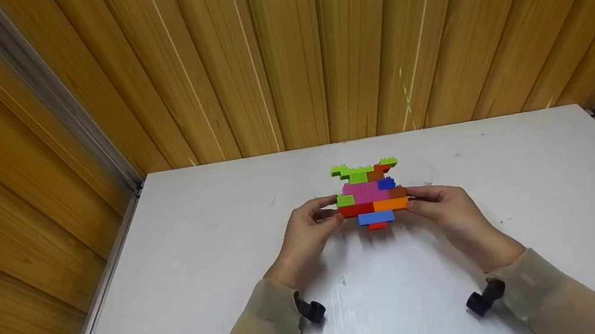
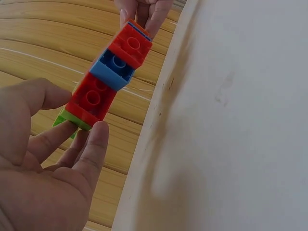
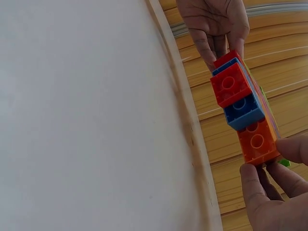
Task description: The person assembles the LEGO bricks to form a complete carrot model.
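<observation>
A flat model of toy building bricks (image 1: 365, 195) is held between both hands over the table. Lime green bricks stick out like two horns at its top, pink ones fill the middle, and a light blue brick (image 1: 375, 217) and a small red brick (image 1: 378, 226) form its narrow lower end. My left hand (image 1: 305, 232) pinches the left side at the dark red brick (image 2: 91, 98), thumb and fingers on opposite faces. On the other side my right hand (image 1: 453, 210) grips the orange brick (image 3: 257, 142). Both wrist views look at the hollow undersides of the lower bricks.
The white table (image 1: 215, 253) spreads under the hands, with a few small dark marks on its surface. Wood-look panels (image 1: 290, 53) stand behind and at both sides. Metal rails (image 1: 55, 92) run along the corners. A black wrist device (image 1: 312, 311) sits at each cuff.
</observation>
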Motion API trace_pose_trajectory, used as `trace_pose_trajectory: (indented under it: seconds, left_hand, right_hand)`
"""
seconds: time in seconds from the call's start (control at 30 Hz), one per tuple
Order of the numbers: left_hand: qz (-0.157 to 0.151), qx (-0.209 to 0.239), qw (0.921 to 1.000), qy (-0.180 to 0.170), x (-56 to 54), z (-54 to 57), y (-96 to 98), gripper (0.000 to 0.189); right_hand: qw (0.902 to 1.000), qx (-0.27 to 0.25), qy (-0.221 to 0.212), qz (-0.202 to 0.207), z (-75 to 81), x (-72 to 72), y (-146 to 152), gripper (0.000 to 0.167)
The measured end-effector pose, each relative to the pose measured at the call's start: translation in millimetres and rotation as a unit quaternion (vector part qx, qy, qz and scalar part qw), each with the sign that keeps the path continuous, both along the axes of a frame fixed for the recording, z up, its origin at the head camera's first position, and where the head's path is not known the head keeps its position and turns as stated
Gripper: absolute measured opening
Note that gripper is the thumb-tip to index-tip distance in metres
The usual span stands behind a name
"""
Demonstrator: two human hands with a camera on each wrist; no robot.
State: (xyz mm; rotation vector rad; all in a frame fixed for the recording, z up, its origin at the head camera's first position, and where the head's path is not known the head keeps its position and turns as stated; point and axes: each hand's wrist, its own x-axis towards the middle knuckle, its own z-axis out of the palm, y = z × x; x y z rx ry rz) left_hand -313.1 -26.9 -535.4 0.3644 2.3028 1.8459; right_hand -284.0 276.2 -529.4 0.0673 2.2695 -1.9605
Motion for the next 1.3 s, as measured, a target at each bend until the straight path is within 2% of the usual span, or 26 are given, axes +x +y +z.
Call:
trace_pose_trajectory:
  seconds: [0.2,0.4,0.63,0.87,1.03,1.3]
  left_hand:
    - [0.0,-0.008,0.9999,0.011,-0.9,-1.5,-0.1,0.043]
    - [0.005,-0.01,0.9999,0.006,-1.2,-3.9,0.6,0.042]
    - [0.031,0.012,0.9994,0.0,-2.3,-5.3,-1.6,0.042]
    - [0.058,0.007,0.9983,0.001,-2.5,-5.5,-1.4,0.037]
    - [0.065,0.005,0.9978,-0.003,-3.3,-6.6,-0.1,0.036]
    - [0.067,-0.002,0.9977,-0.015,-4.2,-10.3,0.8,0.035]
  right_hand:
    - [1.0,0.006,0.001,0.001,-2.2,0.0,1,0.053]
    - [0.9998,0.015,0.009,-0.007,-3.1,0.7,0,0.052]
    - [0.9994,0.021,0.022,-0.018,-0.5,-1.7,-8,0.052]
    - [0.9988,0.035,0.029,-0.02,-1.1,-4.8,-14,0.052]
    - [0.9977,0.058,0.031,-0.018,-3.7,-7.6,-14,0.052]
    - [0.9974,0.066,0.025,-0.014,-6.6,-11.3,-12,0.05]
